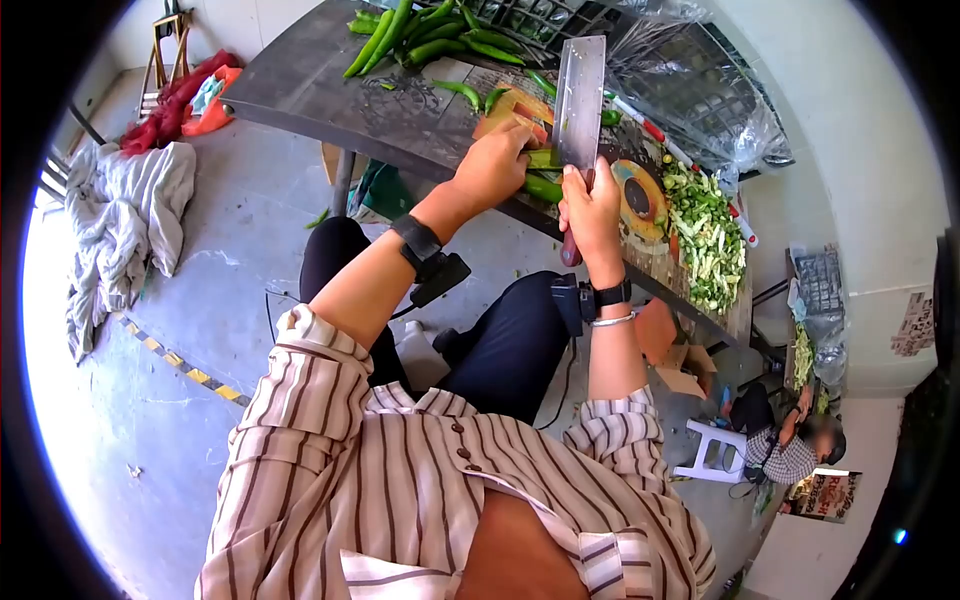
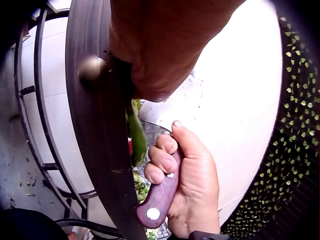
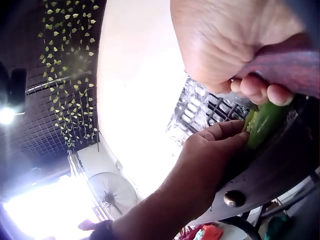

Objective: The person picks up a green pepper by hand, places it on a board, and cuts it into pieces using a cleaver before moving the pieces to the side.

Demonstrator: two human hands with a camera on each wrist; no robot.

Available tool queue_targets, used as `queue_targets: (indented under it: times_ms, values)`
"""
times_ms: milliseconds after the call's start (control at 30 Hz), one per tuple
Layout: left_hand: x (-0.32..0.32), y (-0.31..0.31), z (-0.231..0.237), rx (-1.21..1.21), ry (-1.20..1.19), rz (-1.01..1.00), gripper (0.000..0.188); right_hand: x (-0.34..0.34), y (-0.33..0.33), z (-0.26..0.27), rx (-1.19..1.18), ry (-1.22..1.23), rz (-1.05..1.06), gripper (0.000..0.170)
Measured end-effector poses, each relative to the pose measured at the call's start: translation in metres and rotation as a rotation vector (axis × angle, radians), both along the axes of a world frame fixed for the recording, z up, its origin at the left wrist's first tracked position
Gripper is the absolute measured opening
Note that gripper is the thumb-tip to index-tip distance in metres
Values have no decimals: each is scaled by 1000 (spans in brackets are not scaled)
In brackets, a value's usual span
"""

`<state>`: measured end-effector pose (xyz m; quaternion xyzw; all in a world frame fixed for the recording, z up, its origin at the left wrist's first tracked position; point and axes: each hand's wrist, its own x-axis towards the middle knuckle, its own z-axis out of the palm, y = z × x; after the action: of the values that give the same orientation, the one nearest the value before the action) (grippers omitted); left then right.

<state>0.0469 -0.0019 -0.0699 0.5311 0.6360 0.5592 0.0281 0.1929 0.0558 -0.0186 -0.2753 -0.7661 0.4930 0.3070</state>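
In the head view, the left hand (image 1: pixel 490 168) pinched a pepper (image 1: pixel 543 159) by the table (image 1: pixel 300 75)'s near edge; the right hand (image 1: pixel 596 212) gripped a cleaver (image 1: pixel 579 105), blade raised. The left wrist view showed the right fingers curled round its handle, outside that edge. In the right wrist view, the pepper was glossy green, split, pale seeds showing.

Whole peppers (image 1: pixel 430 38) lie at the left of the table (image 1: pixel 290 75) — chopped pieces (image 1: pixel 708 240) at its right. A crate (image 1: pixel 700 70) sits along the far side, and a cloth (image 1: pixel 130 215) lies left of the table — on the floor (image 1: pixel 235 300).
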Motion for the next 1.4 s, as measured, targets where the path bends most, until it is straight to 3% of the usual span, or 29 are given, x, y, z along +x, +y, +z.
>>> queue_targets:
  times_ms: [67,533,833,1100,1167,1400]
  values:
    - [0,1,-1,-11,-8,1,22,-3,1,0,80,-52,-10,14]
    - [1,3,-3,8,-43,1,23,-6,22,2,-48,-8,-64,14]
    - [1,8,-7,113,-30,11,16,-8,22,5,10,-63,-121,13]
    - [-1,4,-4,62,-42,-11,16,15,33,13,118,-137,-217,11]
    - [0,3,-3,53,-59,-9,16,21,30,14,-34,-2,-198,11]
    - [0,5,-4,66,-37,6,19,6,15,12,-119,75,-80,14]
